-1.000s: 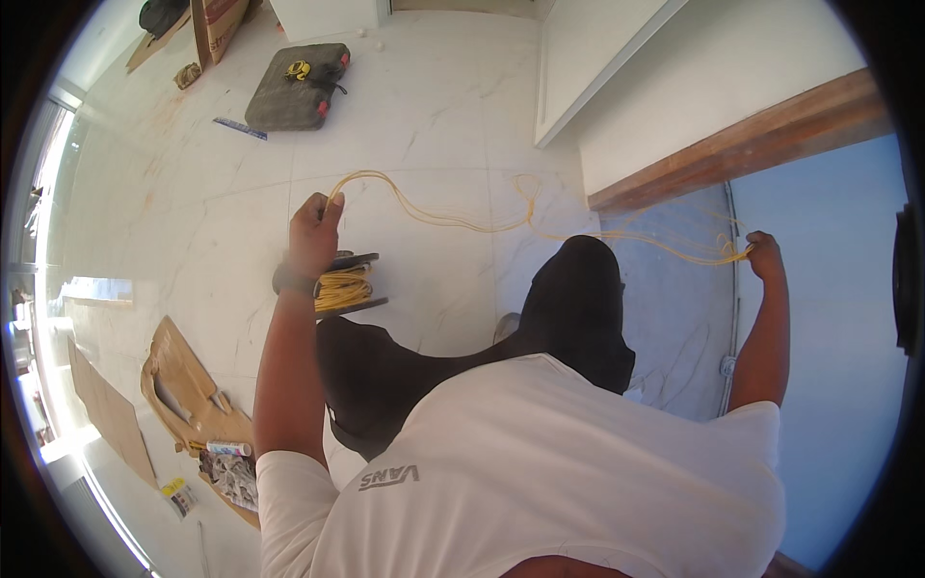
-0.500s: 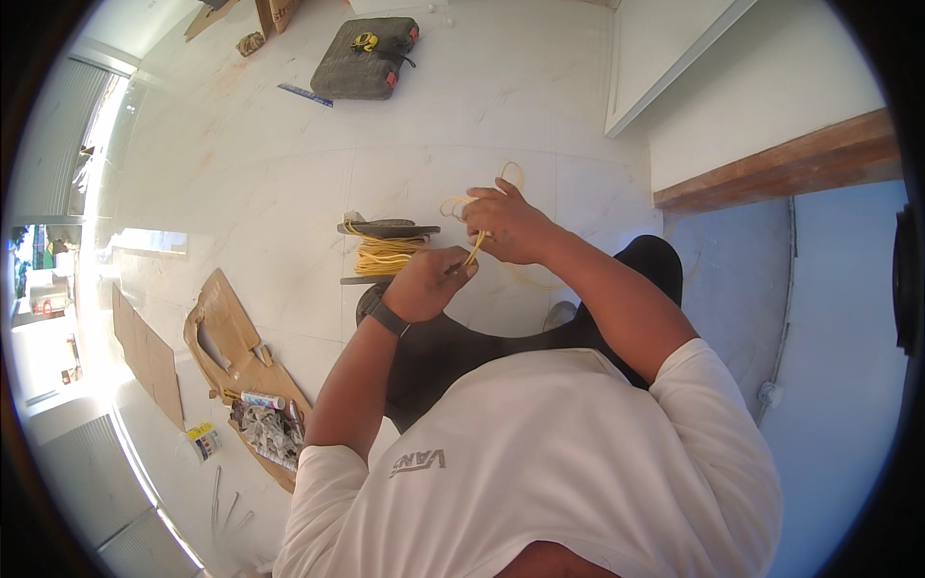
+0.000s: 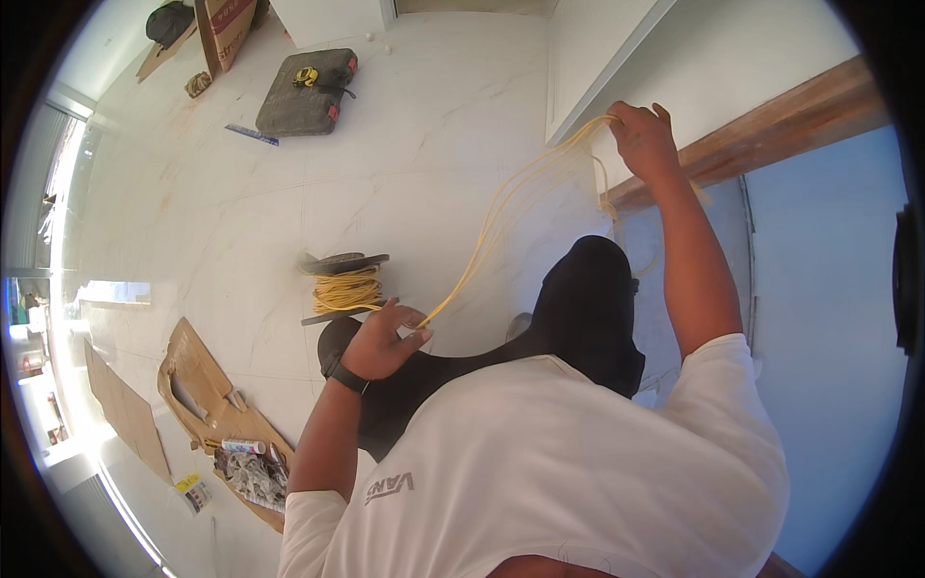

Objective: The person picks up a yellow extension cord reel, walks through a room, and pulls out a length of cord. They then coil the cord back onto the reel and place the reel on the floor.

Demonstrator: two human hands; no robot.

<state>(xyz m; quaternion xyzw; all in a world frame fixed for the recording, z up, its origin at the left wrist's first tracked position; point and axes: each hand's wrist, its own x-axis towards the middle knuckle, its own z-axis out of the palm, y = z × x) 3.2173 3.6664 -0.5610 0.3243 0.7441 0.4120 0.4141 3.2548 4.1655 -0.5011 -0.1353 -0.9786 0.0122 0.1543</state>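
Observation:
My left hand [image 3: 383, 344] pinches a yellow cable [image 3: 487, 231] just in front of my lap. Up at the right, my right hand [image 3: 644, 140] grips the other end of the same strands, which stretch between my hands in a loose bow. Part of the cable dangles below my right hand beside the wooden beam. A dark-flanged spool [image 3: 347, 287] wound with more yellow cable stands on the floor close to my left hand, and one strand runs from it toward that hand.
A dark tool case [image 3: 289, 108] with a yellow tape measure [image 3: 305, 76] on top lies on the floor. Torn cardboard [image 3: 207, 385] with crumpled paper and a tube is at left. A wooden beam [image 3: 752, 144] edges the wall at right.
My right hand has moved far up and right, drawing the cable strands out long. My left hand has shifted slightly down and left. The view has shifted too.

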